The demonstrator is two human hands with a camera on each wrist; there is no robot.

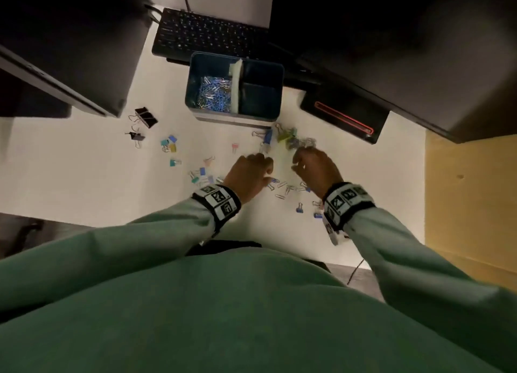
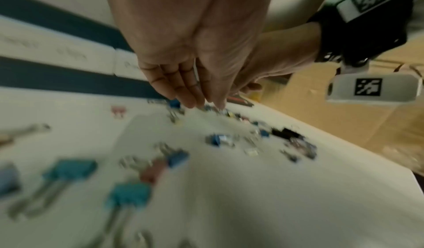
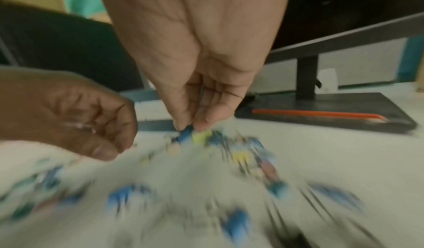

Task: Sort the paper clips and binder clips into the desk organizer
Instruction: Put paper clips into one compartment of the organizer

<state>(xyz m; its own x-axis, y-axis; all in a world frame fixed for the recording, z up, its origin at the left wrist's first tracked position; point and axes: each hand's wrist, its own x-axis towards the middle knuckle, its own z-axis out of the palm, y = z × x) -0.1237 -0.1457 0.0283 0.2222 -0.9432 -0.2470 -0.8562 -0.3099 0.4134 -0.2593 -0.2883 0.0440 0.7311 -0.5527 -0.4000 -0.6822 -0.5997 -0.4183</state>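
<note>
The right hand [image 3: 195, 66] has its grip pinched on a small blue metal binder clip [image 3: 185, 136] in the pile before the blue two-compartment desk organizer [image 1: 195, 76]; the left hand [image 1: 249, 174] hangs relaxed, holding nothing. Best lift one clip cleanly and drop it in the right compartment, apart from the paper clips [image 1: 214, 94], off the white counter [image 1: 84, 171].
</note>
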